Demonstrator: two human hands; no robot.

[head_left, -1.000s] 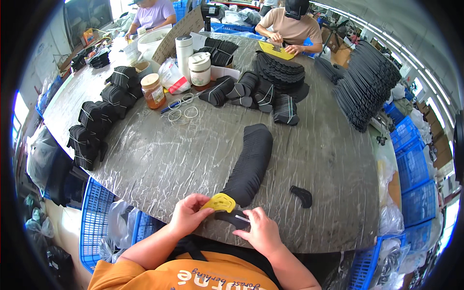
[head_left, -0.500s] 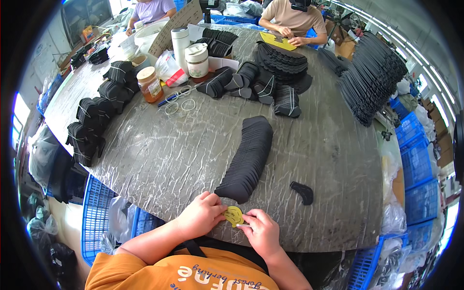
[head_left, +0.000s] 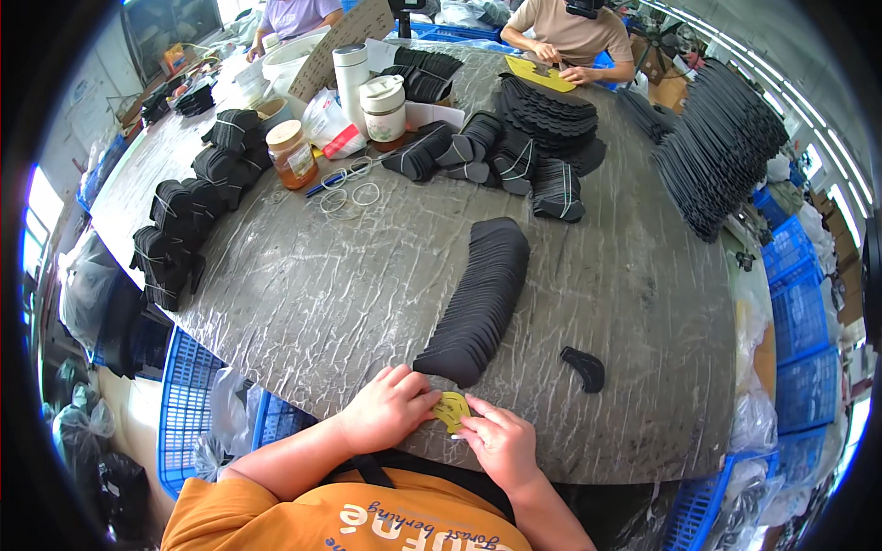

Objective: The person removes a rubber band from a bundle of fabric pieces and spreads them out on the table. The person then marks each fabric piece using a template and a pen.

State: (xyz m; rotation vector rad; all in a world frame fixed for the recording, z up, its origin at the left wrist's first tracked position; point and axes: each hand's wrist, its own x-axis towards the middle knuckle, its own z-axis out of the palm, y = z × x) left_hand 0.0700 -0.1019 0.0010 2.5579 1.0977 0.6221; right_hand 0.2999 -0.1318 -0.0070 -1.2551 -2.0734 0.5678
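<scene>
A small curved yellow template [head_left: 450, 410] with dark marks is at the table's near edge, between my two hands. My left hand [head_left: 393, 406] pinches its left side, fingers closed. The fingers of my right hand [head_left: 501, 439] close on its right side; a small pale tip shows by them, too small to name. Just beyond the template, a long row of overlapping black curved pieces [head_left: 476, 303] leans across the table. A single black curved piece [head_left: 584, 369] lies to the right of my right hand. Whether a black piece lies under the template is hidden.
Banded black bundles [head_left: 173, 220] line the left edge; more bundles [head_left: 558, 191] and a honey-coloured jar [head_left: 291, 156] stand farther back. Elastic bands [head_left: 354, 195] lie near the jar. A tall black stack [head_left: 726, 147] leans at right. Blue crates [head_left: 797, 317] flank the table. A co-worker handles a yellow sheet [head_left: 540, 73].
The template has turned slightly between my hands, and my right fingers have shifted on its edge. The whole scene sits a little farther right as the view moved.
</scene>
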